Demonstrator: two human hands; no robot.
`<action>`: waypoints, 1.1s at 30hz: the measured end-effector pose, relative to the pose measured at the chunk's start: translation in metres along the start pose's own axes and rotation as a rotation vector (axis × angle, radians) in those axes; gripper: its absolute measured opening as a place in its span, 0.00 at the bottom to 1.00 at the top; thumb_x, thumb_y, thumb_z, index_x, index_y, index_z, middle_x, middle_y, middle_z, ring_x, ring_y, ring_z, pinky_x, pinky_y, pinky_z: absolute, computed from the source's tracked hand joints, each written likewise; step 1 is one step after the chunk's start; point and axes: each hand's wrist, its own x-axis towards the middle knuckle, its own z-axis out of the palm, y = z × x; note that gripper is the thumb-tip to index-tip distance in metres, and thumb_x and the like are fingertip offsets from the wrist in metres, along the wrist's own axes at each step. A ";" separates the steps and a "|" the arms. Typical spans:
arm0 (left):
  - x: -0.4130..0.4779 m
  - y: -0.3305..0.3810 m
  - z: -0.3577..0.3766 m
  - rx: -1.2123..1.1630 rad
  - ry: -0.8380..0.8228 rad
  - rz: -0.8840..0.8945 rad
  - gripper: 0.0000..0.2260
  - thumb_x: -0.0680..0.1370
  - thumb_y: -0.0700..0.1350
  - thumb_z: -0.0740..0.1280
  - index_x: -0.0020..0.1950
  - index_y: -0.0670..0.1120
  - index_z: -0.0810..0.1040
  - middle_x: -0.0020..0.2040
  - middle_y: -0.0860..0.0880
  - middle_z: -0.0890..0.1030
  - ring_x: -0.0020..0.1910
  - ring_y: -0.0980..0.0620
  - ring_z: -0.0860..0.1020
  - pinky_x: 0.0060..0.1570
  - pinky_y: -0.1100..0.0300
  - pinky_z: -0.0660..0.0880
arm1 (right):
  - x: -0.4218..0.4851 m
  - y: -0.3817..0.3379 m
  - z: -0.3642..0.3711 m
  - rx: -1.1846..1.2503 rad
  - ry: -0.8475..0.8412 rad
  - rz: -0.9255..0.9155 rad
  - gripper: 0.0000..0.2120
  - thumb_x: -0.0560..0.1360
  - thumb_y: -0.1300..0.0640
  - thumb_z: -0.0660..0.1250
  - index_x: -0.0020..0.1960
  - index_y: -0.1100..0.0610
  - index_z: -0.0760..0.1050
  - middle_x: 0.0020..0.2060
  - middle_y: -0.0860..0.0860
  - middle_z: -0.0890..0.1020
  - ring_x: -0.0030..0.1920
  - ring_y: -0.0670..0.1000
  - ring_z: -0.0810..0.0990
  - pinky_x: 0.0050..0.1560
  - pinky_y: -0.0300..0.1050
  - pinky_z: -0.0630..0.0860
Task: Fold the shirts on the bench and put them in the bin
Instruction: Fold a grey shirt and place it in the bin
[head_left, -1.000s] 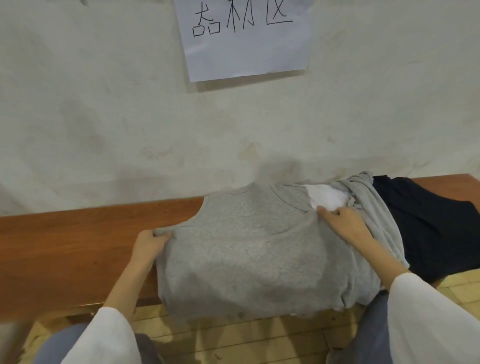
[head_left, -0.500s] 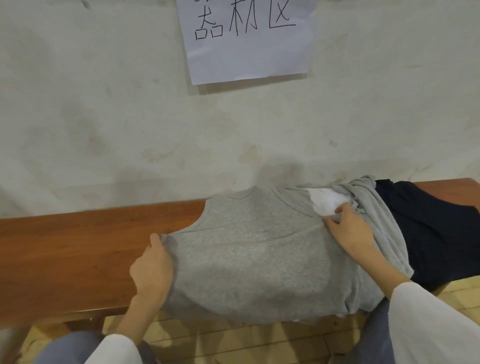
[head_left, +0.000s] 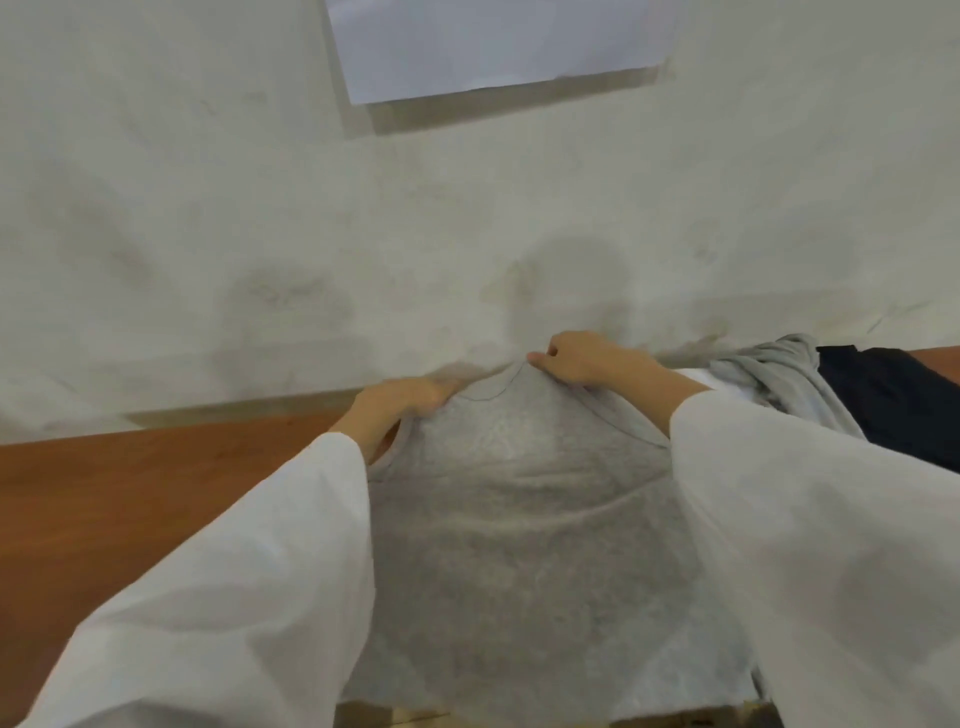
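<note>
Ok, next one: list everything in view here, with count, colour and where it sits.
light grey knit shirt: one, grey, spread on the bench, centre
reddish-brown wooden bench: one, brown, along the wall
crumpled grey garment: one, grey, on the bench right of the shirt
white cloth: one, white, beside the crumpled garment, mostly hidden
dark navy garment: one, dark, far right on the bench
white paper sheet: one, white, on the wall, top of view
off-white stained wall: one, behind the bench
left hand: one, white-sleeved, grips the shirt's left shoulder
right hand: one, white-sleeved, pinches the collar
</note>
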 end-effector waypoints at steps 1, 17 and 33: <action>0.010 0.002 -0.002 -0.033 -0.086 -0.012 0.30 0.81 0.62 0.46 0.76 0.45 0.60 0.76 0.44 0.61 0.73 0.43 0.62 0.72 0.49 0.58 | 0.008 -0.002 0.001 0.003 -0.059 0.031 0.29 0.80 0.37 0.49 0.60 0.61 0.73 0.57 0.57 0.78 0.55 0.59 0.77 0.53 0.48 0.71; 0.057 -0.015 -0.029 -1.703 0.055 -0.053 0.03 0.79 0.38 0.65 0.46 0.41 0.76 0.40 0.43 0.81 0.37 0.46 0.80 0.36 0.51 0.78 | 0.048 0.005 -0.014 1.842 -0.109 0.500 0.29 0.72 0.65 0.69 0.69 0.65 0.62 0.60 0.56 0.74 0.49 0.55 0.81 0.42 0.48 0.81; -0.055 -0.006 -0.125 -0.698 0.675 -0.004 0.07 0.70 0.39 0.75 0.39 0.40 0.77 0.36 0.41 0.76 0.31 0.47 0.74 0.36 0.55 0.76 | -0.049 -0.023 -0.122 1.289 0.435 0.175 0.04 0.73 0.66 0.68 0.41 0.60 0.75 0.36 0.56 0.76 0.35 0.51 0.76 0.34 0.45 0.75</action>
